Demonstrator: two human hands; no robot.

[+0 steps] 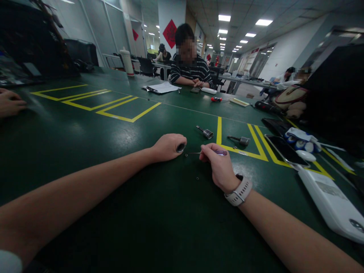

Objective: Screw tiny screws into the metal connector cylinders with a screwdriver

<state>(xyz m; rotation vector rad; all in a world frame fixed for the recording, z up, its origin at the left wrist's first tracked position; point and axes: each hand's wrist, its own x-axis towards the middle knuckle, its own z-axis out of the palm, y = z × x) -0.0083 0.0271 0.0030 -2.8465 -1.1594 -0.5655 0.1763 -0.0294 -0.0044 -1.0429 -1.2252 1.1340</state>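
My left hand point(168, 147) is closed around a dark metal cylinder point(180, 148), its round open end facing right. Between the fingers of my right hand point(217, 163) is a thin screwdriver with a purple handle point(221, 153); its shaft points left. A small metal nut or ring point(186, 155) is at the screwdriver's tip, just below the cylinder; whether they touch I cannot tell. Nearer to me another tiny ring point(197, 178) lies on the green table point(159, 212). Beyond my right hand lie two metal parts with shafts, one left point(207, 133) and one right point(243, 141).
Yellow tape point(241, 152) marks off areas on the table. To the right are a phone point(286, 149) and a white case point(330, 201). A red screwdriver point(216, 99) and a clipboard with paper point(162, 88) lie farther back. Across sits a person point(192, 70); another person's hand point(11, 103) is at left.
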